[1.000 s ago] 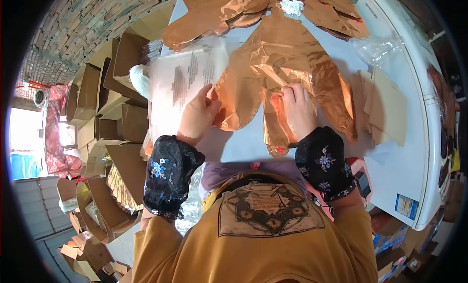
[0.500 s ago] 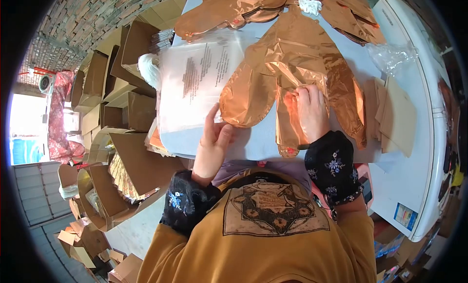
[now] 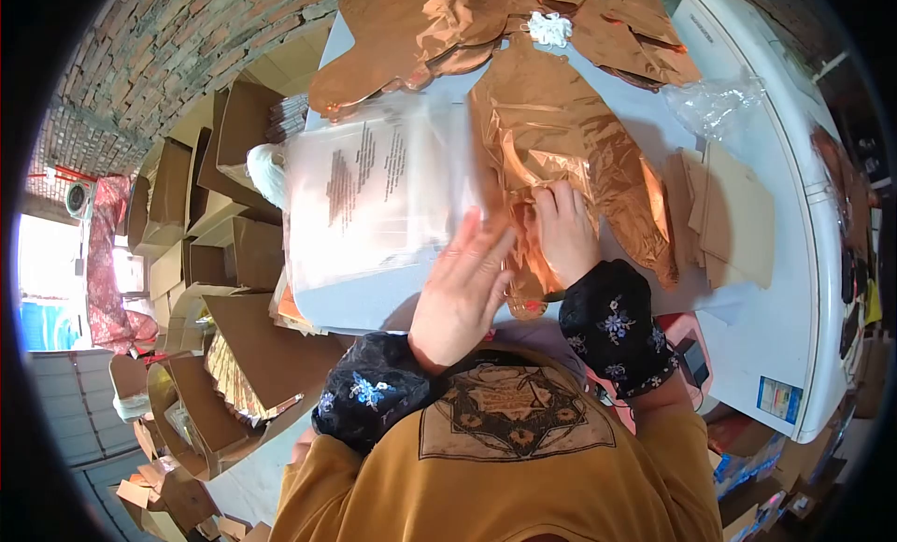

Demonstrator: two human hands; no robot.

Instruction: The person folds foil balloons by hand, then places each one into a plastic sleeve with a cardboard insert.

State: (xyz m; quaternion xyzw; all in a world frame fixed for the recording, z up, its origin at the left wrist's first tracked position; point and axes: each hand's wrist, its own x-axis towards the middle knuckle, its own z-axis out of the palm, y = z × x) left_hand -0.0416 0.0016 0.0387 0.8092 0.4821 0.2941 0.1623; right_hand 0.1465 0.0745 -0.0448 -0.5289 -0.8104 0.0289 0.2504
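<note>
A shiny copper-coloured foil balloon (image 3: 561,112), flat and creased, lies on the table with its left part folded in toward the middle. At its lower folds, my right hand (image 3: 567,234) has its fingers curled onto the foil, gripping it. My left hand (image 3: 458,294) is at the balloon's lower left edge, fingers stretched out and slightly blurred; the fingertips meet or nearly meet the foil. Left of the balloon lies a stack of clear plastic bags (image 3: 374,187) with printed text.
More copper foil balloons (image 3: 402,37) lie at the back, by a white bundle of ribbon or string (image 3: 549,29). Cardboard pieces (image 3: 733,215) and crumpled clear plastic (image 3: 715,107) are on the right, beside a white appliance (image 3: 785,121). Open cardboard boxes (image 3: 266,355) crowd the left.
My left hand has moved right and up, and the balloon's left lobe has been folded inward. My right hand stays on the foil. The whole view has shifted slightly.
</note>
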